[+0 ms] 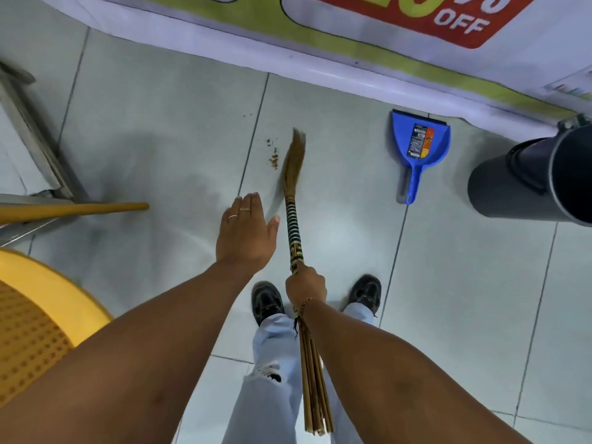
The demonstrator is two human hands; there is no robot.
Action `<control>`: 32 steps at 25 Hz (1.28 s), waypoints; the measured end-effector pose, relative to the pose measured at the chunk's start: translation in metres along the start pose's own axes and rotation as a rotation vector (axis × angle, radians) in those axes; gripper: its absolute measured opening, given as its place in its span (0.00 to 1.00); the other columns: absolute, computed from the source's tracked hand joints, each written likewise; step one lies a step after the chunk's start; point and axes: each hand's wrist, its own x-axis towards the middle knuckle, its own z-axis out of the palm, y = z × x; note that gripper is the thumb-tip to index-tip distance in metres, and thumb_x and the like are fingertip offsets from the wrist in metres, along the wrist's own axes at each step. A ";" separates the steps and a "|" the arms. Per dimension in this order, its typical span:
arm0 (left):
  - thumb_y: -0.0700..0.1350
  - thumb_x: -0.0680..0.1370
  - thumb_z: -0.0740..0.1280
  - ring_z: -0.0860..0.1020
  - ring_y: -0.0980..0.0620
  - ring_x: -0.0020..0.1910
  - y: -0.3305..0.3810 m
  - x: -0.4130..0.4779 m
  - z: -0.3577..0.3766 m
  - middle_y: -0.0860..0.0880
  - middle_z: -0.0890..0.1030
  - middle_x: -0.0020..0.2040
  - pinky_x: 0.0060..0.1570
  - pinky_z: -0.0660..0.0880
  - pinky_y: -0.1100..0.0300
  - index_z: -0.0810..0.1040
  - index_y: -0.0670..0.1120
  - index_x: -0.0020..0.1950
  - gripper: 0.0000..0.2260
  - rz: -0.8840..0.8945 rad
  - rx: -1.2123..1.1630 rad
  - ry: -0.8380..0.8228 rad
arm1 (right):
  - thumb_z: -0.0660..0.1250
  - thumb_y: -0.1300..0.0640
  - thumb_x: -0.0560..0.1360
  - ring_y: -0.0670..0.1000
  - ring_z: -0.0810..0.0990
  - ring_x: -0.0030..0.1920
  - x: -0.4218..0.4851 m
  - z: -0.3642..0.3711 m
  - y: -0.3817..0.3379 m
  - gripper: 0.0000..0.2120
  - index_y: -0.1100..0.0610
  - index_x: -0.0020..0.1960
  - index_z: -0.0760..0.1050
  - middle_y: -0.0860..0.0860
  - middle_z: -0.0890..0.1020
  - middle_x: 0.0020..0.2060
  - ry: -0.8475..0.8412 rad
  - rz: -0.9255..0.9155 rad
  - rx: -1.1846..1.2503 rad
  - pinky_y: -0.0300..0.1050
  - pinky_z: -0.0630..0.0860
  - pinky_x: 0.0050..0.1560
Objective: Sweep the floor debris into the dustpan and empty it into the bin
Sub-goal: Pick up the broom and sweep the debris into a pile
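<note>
right hand (306, 283) clenches the broom (293, 174), bristles pointing away beside debris (274, 158); left hand (246, 230) spread, empty

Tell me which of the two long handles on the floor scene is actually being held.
The striped broom handle, gripped by the right hand. The plain yellow stick at the left lies untouched; the open left hand holds nothing.

The pale tiled floor (448, 283) carries brown debris (274, 158) at centre, a blue dustpan (419, 145) far right, and a grey bin (528, 177) rightmost.
</note>
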 end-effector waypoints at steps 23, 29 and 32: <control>0.49 0.80 0.57 0.67 0.38 0.69 0.137 0.146 -0.026 0.36 0.69 0.69 0.68 0.67 0.45 0.60 0.35 0.71 0.25 -0.323 -0.232 0.070 | 0.57 0.59 0.77 0.62 0.77 0.61 0.169 -0.287 -0.088 0.17 0.59 0.65 0.71 0.59 0.77 0.61 0.068 -0.206 -0.529 0.51 0.75 0.58; 0.50 0.80 0.56 0.65 0.39 0.71 0.140 0.155 -0.024 0.36 0.67 0.70 0.70 0.65 0.46 0.58 0.36 0.72 0.26 -0.368 -0.233 0.075 | 0.57 0.62 0.76 0.62 0.75 0.56 0.182 -0.323 -0.064 0.25 0.51 0.72 0.63 0.54 0.75 0.61 0.265 -0.556 -0.851 0.53 0.76 0.45; 0.50 0.80 0.56 0.64 0.39 0.72 0.135 0.156 -0.024 0.37 0.68 0.70 0.71 0.65 0.47 0.58 0.36 0.72 0.25 -0.387 -0.229 0.072 | 0.57 0.63 0.77 0.63 0.74 0.58 0.209 -0.331 -0.120 0.24 0.54 0.72 0.63 0.57 0.76 0.61 0.351 -0.583 -0.828 0.54 0.76 0.48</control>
